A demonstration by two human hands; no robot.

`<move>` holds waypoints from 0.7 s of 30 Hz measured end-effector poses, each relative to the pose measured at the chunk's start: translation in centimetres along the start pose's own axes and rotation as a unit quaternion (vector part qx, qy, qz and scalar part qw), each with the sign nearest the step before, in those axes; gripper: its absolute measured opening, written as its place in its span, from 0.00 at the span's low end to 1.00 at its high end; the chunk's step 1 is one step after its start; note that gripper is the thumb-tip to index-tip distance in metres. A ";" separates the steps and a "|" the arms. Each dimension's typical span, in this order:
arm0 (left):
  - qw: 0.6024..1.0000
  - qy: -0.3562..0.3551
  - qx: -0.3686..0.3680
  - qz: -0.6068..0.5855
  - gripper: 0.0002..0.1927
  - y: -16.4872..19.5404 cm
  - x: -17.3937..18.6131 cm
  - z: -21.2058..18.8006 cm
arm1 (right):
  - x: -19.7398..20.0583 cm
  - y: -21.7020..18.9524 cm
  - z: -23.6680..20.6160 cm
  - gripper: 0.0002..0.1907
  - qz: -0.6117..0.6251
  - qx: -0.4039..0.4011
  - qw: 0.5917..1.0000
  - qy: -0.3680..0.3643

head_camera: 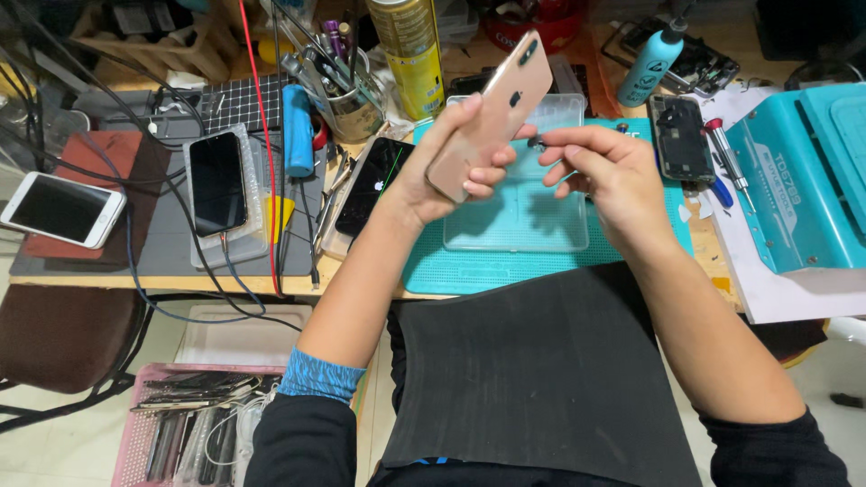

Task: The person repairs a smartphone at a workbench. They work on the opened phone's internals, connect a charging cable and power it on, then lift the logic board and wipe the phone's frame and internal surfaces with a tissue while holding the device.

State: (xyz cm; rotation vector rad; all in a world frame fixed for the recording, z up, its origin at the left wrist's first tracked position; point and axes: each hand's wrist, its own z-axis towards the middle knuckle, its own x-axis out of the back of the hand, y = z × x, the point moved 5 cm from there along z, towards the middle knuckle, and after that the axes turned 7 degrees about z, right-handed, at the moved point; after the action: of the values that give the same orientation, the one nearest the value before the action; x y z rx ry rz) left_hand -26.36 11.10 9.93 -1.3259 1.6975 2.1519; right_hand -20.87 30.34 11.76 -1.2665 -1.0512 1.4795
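phone (492, 113): rose-gold back, black camera strip
mat (433, 266): teal, fine dotted grid, at the bench's near edge
tray (519, 221): clear, colourless, on the mat
pad (541, 379): black, fine ribbed texture, hanging over the near edge
can (408, 54): yellow, at the far edge
bottle (649, 65): light blue, black cap
machine (798, 176): teal, at the right edge
white phone (61, 209): white frame, dark screen, near the left edge
basket (135, 433): pink, on the floor
cuff (320, 376): blue, darker streaks

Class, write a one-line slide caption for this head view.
Left hand holds a gold phone; right hand pinches a small part above a clear tray.
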 end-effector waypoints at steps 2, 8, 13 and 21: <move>0.999 -0.026 0.005 -0.028 0.42 0.3 -0.5 0.0 | 0.3 0.0 -0.1 0.13 0.008 -0.005 1.000 0.015; 0.996 -0.066 0.010 -0.051 0.44 0.6 -1.3 0.3 | 0.5 -0.2 -0.4 0.12 0.014 -0.005 1.000 0.028; 0.997 -0.067 0.001 -0.050 0.44 0.4 -1.4 0.5 | 0.6 -0.2 -0.5 0.12 0.012 -0.011 1.000 0.026; 0.997 0.024 -0.067 0.039 0.41 -0.1 -1.0 1.2 | -0.4 -0.6 -1.0 0.10 -0.001 0.017 1.000 -0.022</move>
State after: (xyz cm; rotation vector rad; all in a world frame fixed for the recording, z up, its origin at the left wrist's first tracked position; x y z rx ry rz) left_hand -26.39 12.58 10.58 -1.3760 1.6751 2.3341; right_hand -19.75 30.19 12.34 -1.2138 -1.0525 1.5243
